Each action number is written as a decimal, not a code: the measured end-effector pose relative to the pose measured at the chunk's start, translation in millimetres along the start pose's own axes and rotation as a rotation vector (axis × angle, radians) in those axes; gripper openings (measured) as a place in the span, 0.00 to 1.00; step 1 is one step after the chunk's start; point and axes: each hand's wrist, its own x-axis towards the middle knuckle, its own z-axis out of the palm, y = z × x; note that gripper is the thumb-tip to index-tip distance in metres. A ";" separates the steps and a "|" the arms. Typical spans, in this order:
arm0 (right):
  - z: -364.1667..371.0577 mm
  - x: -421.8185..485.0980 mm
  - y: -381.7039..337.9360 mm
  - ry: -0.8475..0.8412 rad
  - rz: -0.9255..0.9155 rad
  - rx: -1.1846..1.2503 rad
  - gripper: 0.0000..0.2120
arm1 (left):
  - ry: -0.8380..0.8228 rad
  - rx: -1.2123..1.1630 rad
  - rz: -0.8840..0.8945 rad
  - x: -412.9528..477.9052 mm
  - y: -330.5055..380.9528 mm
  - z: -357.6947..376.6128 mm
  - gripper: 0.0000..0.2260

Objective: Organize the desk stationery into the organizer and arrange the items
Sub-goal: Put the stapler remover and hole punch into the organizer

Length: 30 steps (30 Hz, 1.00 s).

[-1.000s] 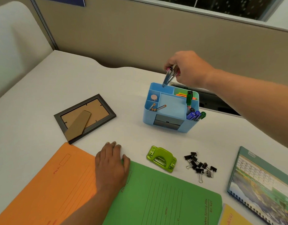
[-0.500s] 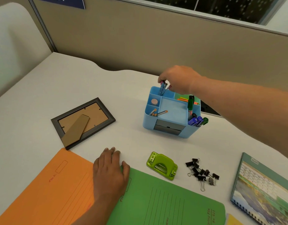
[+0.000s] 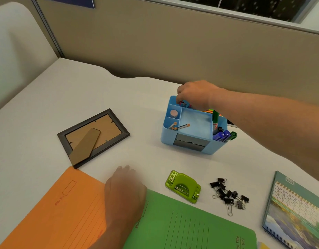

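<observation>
While our right hand (image 3: 194, 94), fingers curled, pinches a small pink-and-metal tool (image 3: 183, 104) into the far-left compartment of the blue plastic organizer (image 3: 191, 146), our left hand (image 3: 125, 193) lies flat and empty on the orange paper folder (image 3: 65, 212). We judge the job partly done: the green hole punch (image 3: 183, 186) and the black binder clips (image 3: 227, 193) lie loose near us.

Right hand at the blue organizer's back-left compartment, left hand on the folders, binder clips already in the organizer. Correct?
One error. The head view shows the binder clips lying loose on the desk, right of the green hole punch, outside the blue organizer. The right hand at its back-left compartment and the left hand on the folders are right.
</observation>
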 end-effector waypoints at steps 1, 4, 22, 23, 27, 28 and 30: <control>1.3 -0.3 0.0 0.013 -0.005 -0.008 0.20 | -0.001 0.002 0.000 0.0 0.2 0.0 0.20; 5.0 -0.4 -0.4 0.038 -0.004 -0.021 0.19 | -0.001 0.007 0.002 -0.1 0.1 -0.3 0.20; -24.9 -83.4 -48.0 0.732 0.347 0.674 0.07 | 0.026 -0.002 0.000 -0.7 0.5 1.8 0.20; -23.9 -95.9 -62.4 0.791 0.367 0.725 0.06 | 0.026 -0.002 -0.001 -0.7 0.3 1.7 0.20; -2.2 -135.0 -118.8 0.810 0.502 0.941 0.02 | 0.022 -0.005 0.005 -0.6 0.6 1.3 0.19; 8.1 -141.0 -131.5 0.774 0.542 0.991 0.03 | 0.021 -0.004 0.005 -0.7 0.5 1.2 0.19; 32.2 -148.8 -153.1 0.651 0.622 1.060 0.04 | 0.019 -0.005 0.004 -0.6 0.3 1.0 0.19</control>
